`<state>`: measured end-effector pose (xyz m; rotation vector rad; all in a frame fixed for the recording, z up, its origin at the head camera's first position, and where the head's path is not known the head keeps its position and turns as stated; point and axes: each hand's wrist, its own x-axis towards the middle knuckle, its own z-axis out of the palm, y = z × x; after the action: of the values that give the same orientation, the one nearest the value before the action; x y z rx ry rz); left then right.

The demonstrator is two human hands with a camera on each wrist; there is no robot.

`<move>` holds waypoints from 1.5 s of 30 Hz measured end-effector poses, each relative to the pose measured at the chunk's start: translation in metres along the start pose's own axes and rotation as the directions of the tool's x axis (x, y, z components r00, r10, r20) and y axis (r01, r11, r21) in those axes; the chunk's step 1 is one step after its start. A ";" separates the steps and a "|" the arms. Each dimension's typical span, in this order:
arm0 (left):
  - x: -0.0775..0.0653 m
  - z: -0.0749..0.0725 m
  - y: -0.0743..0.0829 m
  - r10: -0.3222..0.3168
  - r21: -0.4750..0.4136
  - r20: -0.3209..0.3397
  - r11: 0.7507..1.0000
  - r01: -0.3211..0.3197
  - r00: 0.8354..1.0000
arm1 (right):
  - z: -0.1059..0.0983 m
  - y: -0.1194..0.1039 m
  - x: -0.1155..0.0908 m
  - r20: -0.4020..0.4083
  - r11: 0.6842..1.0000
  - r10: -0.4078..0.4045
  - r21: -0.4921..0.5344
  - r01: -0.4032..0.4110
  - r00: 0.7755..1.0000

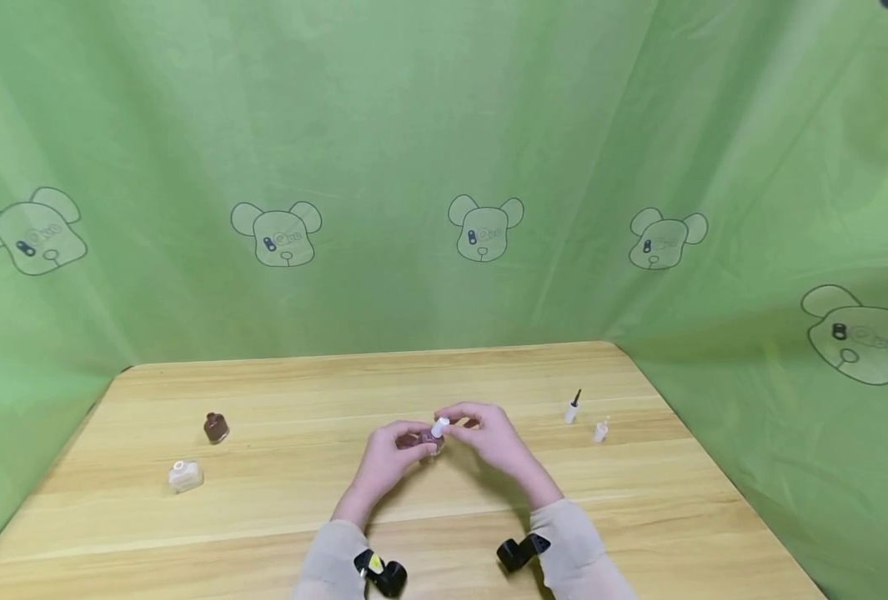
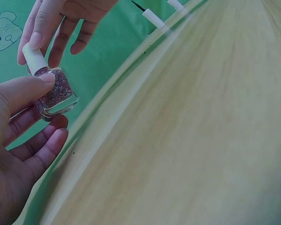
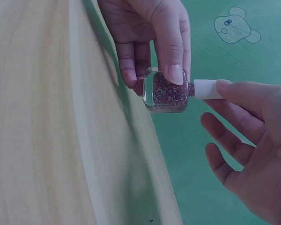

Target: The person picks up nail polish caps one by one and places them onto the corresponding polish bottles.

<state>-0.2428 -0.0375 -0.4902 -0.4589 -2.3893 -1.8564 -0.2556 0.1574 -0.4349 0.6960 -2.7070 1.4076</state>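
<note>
“Glass, clear and packed with dark glitter. What's the left hand (image 1: pixel 383 458) doing with that bottle (image 3: pixel 165 97)?”

“Pinching its body, thumb pressed on one face. I'd guess that stops it spinning and leaves the neck free.”

“And the right hand (image 1: pixel 492 435)?”

“Thumb and fingertips grip the white cap (image 3: pixel 208 89), the other fingers fanned loose, perhaps for a light touch. Cap and neck line up; how tightly they join, I can't tell.”

“So the bottle sits between both hands?”

“Yes, tilted, near the middle of the table (image 1: pixel 263 542). Whether its base touches wood, I can't tell.”

“Why are those two brush caps, one dark-bristled (image 1: pixel 571 412) and one pale (image 1: pixel 600 432), off to the right?”

“They stand bristles up, probably so wet tips don't smear the wood.”

“And far left?”

“A dark bottle (image 1: pixel 216 429) and a pale bottle (image 1: pixel 186 477), both without caps, near each other. Upright, I'd say, to avoid spilling.”
</note>
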 end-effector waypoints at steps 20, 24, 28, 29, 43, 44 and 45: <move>0.000 0.002 -0.004 0.011 0.002 -0.026 1.000 -0.011 1.000 | 0.017 -0.002 0.001 -0.217 0.986 0.161 0.077 -0.148 0.963; 0.000 0.002 -0.004 0.016 -0.010 -0.044 1.000 -0.017 0.999 | 0.020 -0.004 0.002 -0.243 0.977 0.204 0.116 -0.181 0.948; 0.001 0.002 -0.002 0.008 -0.012 -0.057 1.000 -0.009 0.998 | 0.019 -0.003 0.003 -0.239 0.976 0.200 0.129 -0.174 0.950; 0.001 0.002 -0.002 0.007 -0.009 -0.060 1.000 -0.008 0.998 | 0.019 -0.002 0.003 -0.229 0.977 0.193 0.134 -0.166 0.954; 0.003 0.003 -0.002 -0.004 -0.099 -0.003 0.995 0.003 1.000 | 0.010 0.005 0.003 -0.011 0.970 0.077 0.231 -0.072 0.997; 0.002 0.004 -0.001 -0.008 -0.102 -0.001 0.995 0.008 1.000 | 0.010 0.005 0.003 -0.007 0.971 0.073 0.230 -0.069 0.997; 0.002 0.004 0.001 -0.012 -0.100 0.001 0.995 0.012 1.000 | 0.009 0.005 0.003 -0.008 0.972 0.070 0.226 -0.066 0.998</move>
<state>-0.2441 -0.0332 -0.4901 -0.4536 -2.3125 -1.9885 -0.2580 0.1515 -0.4434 0.6023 -2.6074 1.7483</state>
